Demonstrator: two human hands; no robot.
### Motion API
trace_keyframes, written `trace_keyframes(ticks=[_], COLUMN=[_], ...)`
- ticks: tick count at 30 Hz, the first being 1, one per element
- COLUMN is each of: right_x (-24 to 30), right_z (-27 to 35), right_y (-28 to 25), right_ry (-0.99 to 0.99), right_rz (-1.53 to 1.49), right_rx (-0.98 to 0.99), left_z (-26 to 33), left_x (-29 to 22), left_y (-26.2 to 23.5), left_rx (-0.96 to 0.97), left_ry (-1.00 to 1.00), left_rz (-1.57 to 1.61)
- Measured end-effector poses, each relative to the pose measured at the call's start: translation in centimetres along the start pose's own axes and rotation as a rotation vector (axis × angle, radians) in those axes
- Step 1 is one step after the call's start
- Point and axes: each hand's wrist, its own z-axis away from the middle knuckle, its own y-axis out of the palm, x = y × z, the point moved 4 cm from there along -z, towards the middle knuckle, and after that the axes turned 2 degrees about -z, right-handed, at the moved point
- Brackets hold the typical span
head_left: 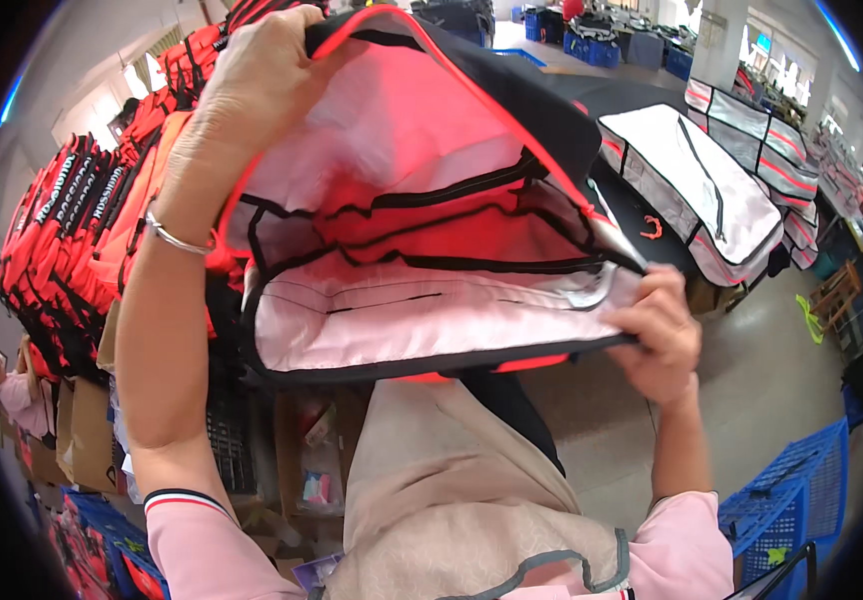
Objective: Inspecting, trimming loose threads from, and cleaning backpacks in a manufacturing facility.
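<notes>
Head view: hands (252, 90) (662, 335) around red bag (422, 200), fingertips hidden inside.

- Fingertips of the left hand (257, 85) tucked out of sight behind the top rim of the red and black bag (422, 210).
- Thumb of the right hand (664, 335) partly hidden under the bag's edge.
- Stack of red bags (72, 230) cut off by the dark left rim.
- Blue crate (792, 500) cut off at the bottom right.
- Far tables at the top too small and blurry to make out.
</notes>
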Motion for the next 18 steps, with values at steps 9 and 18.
trace_keyframes(ticks=[9, 18], right_x=[-0.3, -4.7], right_z=[-16.4, -20.3], right_y=[-6.5, 6.7], right_ry=[0.249, 0.481], right_rz=[-0.403, -0.627], right_rx=[-0.338, 0.116], left_z=[-2.2, 0.1], left_x=[5.6, -0.1], left_y=[-6.0, -0.2], left_rx=[0.239, 0.543], left_ry=[-0.165, 0.263], left_rz=[-0.055, 0.378])
